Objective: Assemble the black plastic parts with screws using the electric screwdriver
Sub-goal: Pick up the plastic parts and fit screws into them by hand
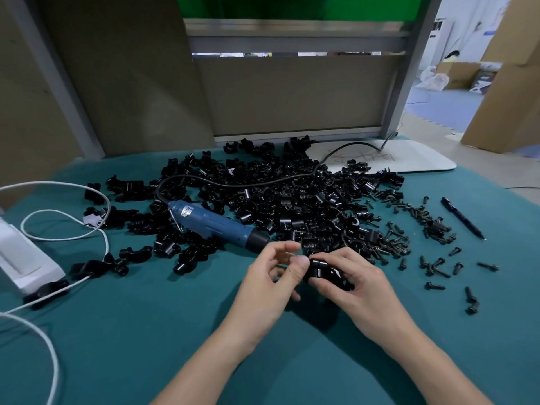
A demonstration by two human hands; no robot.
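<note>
far left of the hands: white cable and white box noted, well clear. beyond the left hand: electric screwdriver laid on the teal cloth, untouched. left hand: fingers curled, thumb set against the black plastic part; whether a screw is pinched cannot be told (blur). right hand: part gripped between thumb and fingers. judged: fitting stage, driving not yet begun. pile of parts beyond both hands, largely left to do; its cord is draped across, a possible snag. right of the right hand: loose screws, then a pen.
</note>
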